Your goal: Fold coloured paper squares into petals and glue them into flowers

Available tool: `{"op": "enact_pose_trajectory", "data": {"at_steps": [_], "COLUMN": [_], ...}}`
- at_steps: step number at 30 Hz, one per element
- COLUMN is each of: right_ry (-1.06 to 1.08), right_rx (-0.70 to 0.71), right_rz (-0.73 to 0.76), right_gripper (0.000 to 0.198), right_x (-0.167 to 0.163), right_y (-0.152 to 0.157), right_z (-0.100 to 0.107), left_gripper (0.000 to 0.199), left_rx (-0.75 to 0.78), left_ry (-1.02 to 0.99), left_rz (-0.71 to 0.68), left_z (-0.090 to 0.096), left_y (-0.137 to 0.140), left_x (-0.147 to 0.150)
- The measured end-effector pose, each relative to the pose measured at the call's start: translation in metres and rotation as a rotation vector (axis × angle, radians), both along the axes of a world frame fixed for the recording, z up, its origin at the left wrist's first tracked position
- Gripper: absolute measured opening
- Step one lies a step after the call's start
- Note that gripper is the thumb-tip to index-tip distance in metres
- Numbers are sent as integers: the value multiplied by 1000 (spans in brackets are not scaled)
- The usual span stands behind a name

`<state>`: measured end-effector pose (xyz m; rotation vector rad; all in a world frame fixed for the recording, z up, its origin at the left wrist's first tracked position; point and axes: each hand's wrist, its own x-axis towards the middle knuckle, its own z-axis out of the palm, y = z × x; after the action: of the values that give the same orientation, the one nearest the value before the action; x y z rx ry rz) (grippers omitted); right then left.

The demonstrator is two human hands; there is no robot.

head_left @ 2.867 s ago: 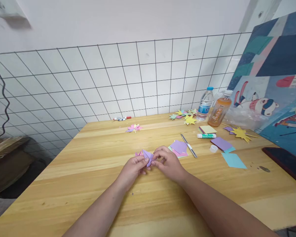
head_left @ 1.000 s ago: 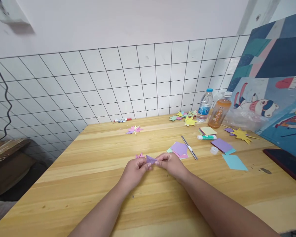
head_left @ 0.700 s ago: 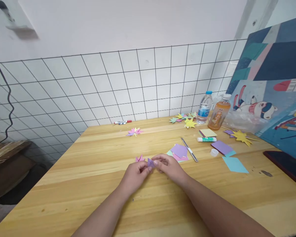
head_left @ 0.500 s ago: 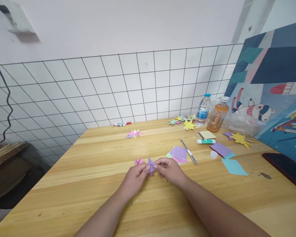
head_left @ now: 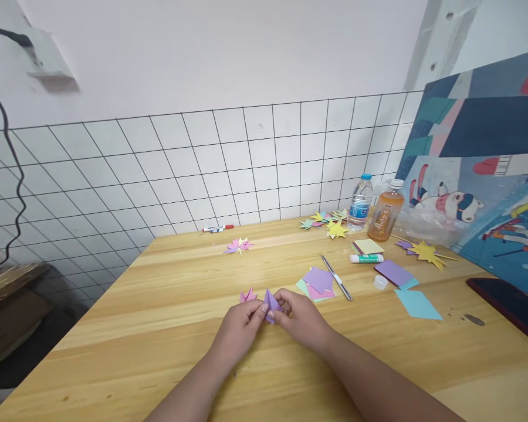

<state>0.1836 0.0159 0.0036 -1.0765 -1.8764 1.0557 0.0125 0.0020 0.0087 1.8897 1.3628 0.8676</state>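
Creased purple paper pinched at lower centre

Smooth, varnished-looking wood with streaky grain makes up the table. Over it, at lower centre, the left hand grips the pointed purple paper between thumb and fingers; the right hand has thumb and fingers closed on its other side. Just beyond the left fingers sits a spiky pink fold.

Right of centre lie overlapping matte paper squares in purple, pink and green, beside a slim metallic cutter. Farther right are a flat light-blue sheet, a round translucent cap and a white glue stick with a green label too small to read.

Farther back, a many-pointed pink, purple and yellow paper flower lies left of centre. Right of centre, jagged paper stars heap near a clear plastic bottle with a blue label; the amber-filled bottle bears pale script. Neither bottle's lettering is legible. Behind stand glossy white tiles with dark grout.
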Motion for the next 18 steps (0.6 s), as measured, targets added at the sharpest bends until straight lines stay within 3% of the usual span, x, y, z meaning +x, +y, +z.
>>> {"op": "enact_pose_trajectory", "data": {"at_steps": [6,11,18], "right_ry": [-135,-131,14], "right_rx": [98,196,26], "right_rz": [-90,-136,-111], "right_gripper": [30,23,11], "right_x": [0,6,-2], "right_y": [-2,0,3], "right_z": [2,7,-2], "left_gripper": [45,45,27], "left_rx": [-196,-194,-56], "left_ry": [-221,-201,-127], "left_rz": [12,-7,67], "left_z": [-5,-9,-5], "left_y": [3,3,0], "left_x": [0,0,2]}}
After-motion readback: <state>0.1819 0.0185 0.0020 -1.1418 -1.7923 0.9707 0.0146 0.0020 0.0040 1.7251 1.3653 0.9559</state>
